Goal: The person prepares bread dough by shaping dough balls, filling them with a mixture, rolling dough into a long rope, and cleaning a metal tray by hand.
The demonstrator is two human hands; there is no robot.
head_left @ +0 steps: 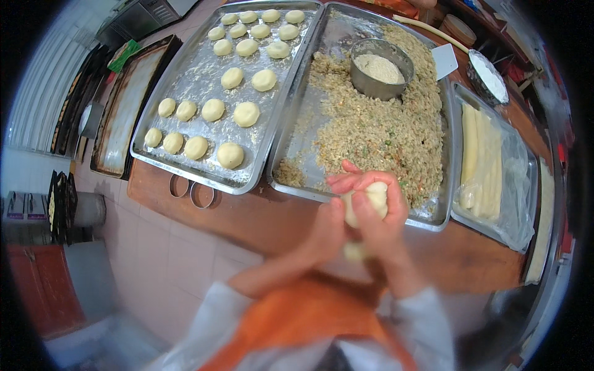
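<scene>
A pale dough ball (352,212) is cupped between my two hands, above the table at the near edge of the filling tray. My right hand (385,227) wraps round it, with the thumb across the front and dough bulging between thumb and fingers. From the other side my left hand (329,224) closes against the ball; its fingers are partly hidden. Just below the hands lies another pale dough piece (355,251), blurred. Ahead is a metal tray (296,162) heaped with crumbly, speckled filling (383,139). A round metal ring (378,90) holding pale crumbs or powder sits in the filling.
At left, a floured tray (192,71) carries several round dough pieces, with two ring cutters (202,196) by its near edge. Right stands a tray of dough rolls (479,167) partly under plastic. Beyond are a white scraper (443,60) and a bowl of white powder (487,75).
</scene>
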